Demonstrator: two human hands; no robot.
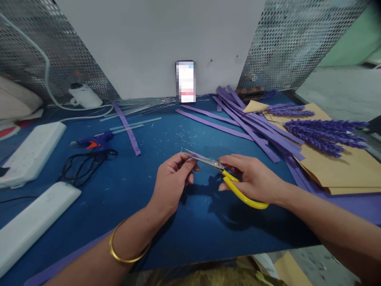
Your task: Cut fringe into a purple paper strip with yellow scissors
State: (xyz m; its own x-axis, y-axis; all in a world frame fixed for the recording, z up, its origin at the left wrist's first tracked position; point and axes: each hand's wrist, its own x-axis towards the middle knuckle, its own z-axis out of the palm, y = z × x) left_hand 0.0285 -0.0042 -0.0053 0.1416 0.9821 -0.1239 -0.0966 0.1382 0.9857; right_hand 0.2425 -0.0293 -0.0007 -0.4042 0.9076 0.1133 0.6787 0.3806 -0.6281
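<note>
My right hand (253, 176) is wrapped round the yellow handles of a pair of scissors (226, 178), blades pointing left over the blue table (119, 190). My left hand (174, 180) is pinched at the blade tips, where a small purple piece (192, 155) shows between fingers and blades. A gold bangle (125, 252) sits on my left wrist.
Several purple strips (247, 125) fan out at right beside finished purple flower stems (324, 133) on brown paper (351, 167). One loose strip (127, 129), a blue glue gun (95, 142) with black cord, clear glue sticks (135, 123), white power strips (29, 151) and a phone (185, 81) against the wall.
</note>
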